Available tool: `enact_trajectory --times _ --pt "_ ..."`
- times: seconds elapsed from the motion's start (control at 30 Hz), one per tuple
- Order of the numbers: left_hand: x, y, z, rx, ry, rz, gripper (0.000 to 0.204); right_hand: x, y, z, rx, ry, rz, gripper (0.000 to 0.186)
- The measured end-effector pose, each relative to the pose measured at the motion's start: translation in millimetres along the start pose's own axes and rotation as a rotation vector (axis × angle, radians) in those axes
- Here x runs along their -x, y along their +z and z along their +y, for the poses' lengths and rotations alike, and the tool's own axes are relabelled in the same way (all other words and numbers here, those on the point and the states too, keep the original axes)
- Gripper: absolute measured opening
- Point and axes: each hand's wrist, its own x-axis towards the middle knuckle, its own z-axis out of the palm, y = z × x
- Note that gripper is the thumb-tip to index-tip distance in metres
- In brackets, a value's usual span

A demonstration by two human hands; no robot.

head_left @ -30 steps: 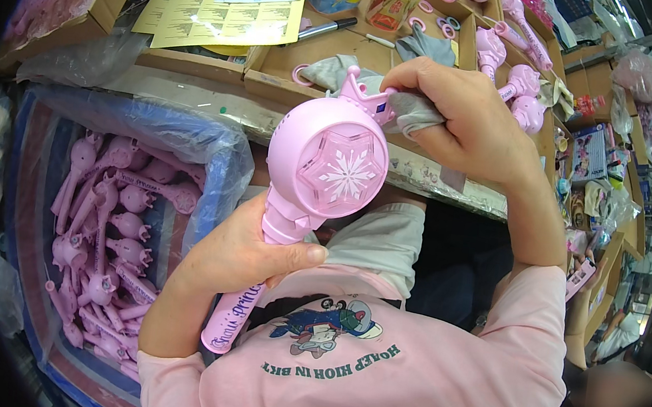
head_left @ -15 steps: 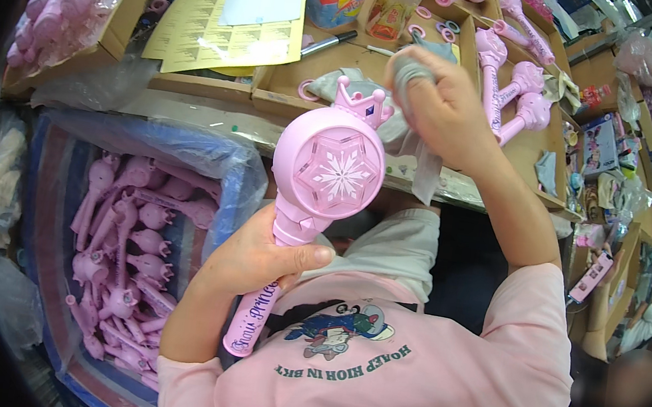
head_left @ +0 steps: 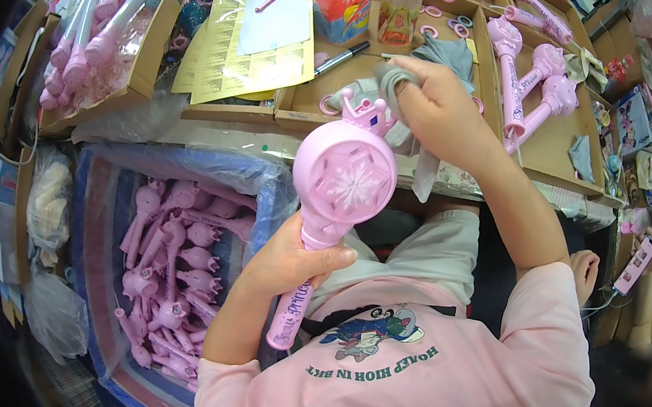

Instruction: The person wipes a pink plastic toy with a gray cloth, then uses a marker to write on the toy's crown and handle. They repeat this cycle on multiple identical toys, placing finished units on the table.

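My left hand [head_left: 290, 260] grips the handle of a pink toy wand [head_left: 340, 185] with a round head, a snowflake face and a small crown on top, held upright in front of my chest. My right hand [head_left: 437, 112] is raised over the crown, its fingers wrapped in a grey cloth [head_left: 395, 79] that hangs down toward the wand's head.
A blue-lined box [head_left: 265, 176] at my left holds several pink wands [head_left: 174, 267]. The cardboard trays [head_left: 297, 104] ahead carry yellow paper sheets [head_left: 239, 45], a black marker [head_left: 341, 58], a red carton [head_left: 341, 0] and more pink wands [head_left: 533, 82]. Another person's hand [head_left: 585, 269] shows at right.
My left hand has tilted the wand more upright and shifted it right. My right hand with the cloth has lifted off the wand's head to above the crown.
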Motion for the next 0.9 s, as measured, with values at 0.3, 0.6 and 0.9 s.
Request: enact_trajectory --times 0.3,0.6,0.9 --pt "-4 -13 -5 0.091 0.032 -0.182 0.024 14 5 -5 -0.143 -0.099 0.115 0.015" --pt "-8 -7 -7 0.117 0.038 -0.156 0.035 15 9 11 -0.273 -0.174 0.159 0.018" --pt "-8 -4 -9 0.112 -0.012 -0.100 0.036 14 -3 12 0.179 -0.433 0.128 0.019"
